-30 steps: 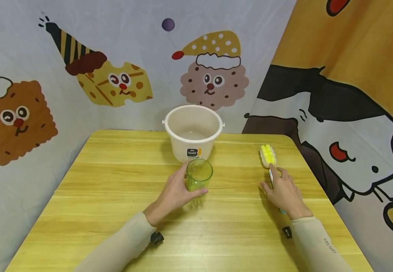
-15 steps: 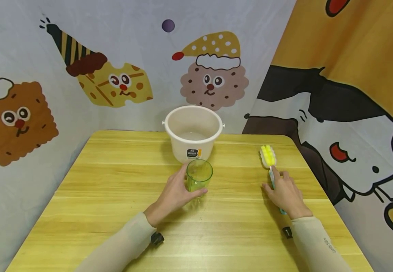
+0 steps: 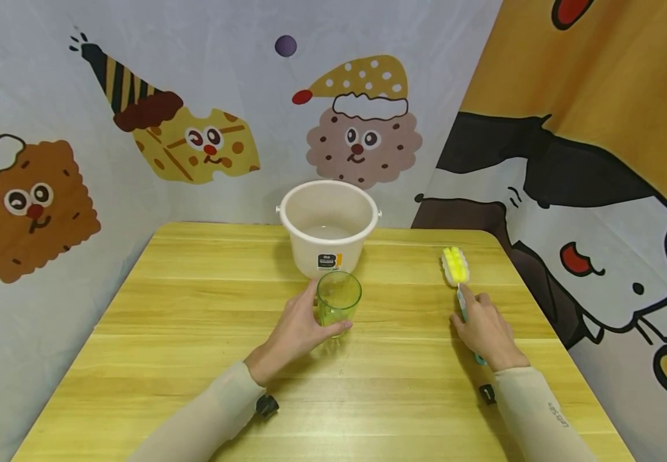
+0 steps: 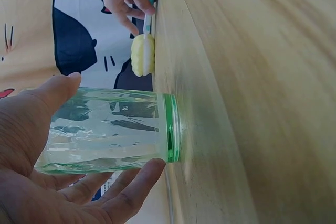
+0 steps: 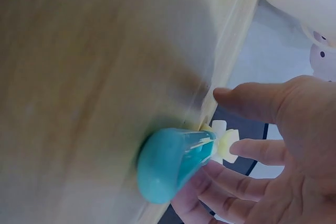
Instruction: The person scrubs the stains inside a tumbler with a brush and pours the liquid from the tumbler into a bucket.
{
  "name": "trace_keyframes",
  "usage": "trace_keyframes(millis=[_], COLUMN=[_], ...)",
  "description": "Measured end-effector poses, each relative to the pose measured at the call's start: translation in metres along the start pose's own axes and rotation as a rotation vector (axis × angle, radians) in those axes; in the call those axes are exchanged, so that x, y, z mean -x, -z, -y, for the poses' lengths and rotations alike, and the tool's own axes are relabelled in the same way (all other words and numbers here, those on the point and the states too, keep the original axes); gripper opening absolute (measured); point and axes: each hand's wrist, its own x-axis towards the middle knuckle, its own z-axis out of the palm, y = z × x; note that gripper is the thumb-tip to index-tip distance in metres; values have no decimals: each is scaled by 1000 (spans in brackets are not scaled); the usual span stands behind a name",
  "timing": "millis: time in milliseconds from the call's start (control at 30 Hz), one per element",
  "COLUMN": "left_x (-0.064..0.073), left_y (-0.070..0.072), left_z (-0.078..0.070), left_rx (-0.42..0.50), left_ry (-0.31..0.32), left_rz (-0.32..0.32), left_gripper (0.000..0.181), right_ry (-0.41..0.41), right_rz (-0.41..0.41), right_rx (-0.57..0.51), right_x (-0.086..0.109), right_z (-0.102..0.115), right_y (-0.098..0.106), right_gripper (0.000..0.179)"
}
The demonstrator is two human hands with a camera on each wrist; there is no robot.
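Note:
A clear green drinking glass (image 3: pixel 336 313) stands upright on the wooden table, in front of the bucket. My left hand (image 3: pixel 291 332) holds it from the left, thumb on one side and fingers on the other; the left wrist view shows this hand (image 4: pixel 37 145) around the glass (image 4: pixel 113 129). To the right lies a cleaning brush with a yellow and white sponge head (image 3: pixel 455 265) and a teal handle (image 5: pixel 165 166). Over the handle is my right hand (image 3: pixel 485 330). In the right wrist view its fingers (image 5: pixel 236 187) are beside the handle, while the thumb stays apart from it.
A cream bucket (image 3: pixel 304 251) with a label stands at the back of the table (image 3: pixel 194 289), just behind the glass. Behind the table's far edge hangs a cloth (image 3: pixel 206 58) printed with cartoon figures.
My right hand's thumb and forefinger have drawn in slightly toward the brush handle. The left hand and the glass stay in place.

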Motion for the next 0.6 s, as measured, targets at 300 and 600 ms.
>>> trace_keyframes(millis=[300, 600], left_x=[0, 0], left_y=[0, 1], left_z=[-2, -2], left_rx=[5, 2], left_ry=[9, 10], left_rz=[9, 11], left_gripper=[103, 102], right_ry=[6, 14], right_rz=[-29, -51], right_rx=[-11, -28], right_x=[-2, -2], right_z=[-3, -6], right_y=[-2, -3], right_gripper=[83, 79])
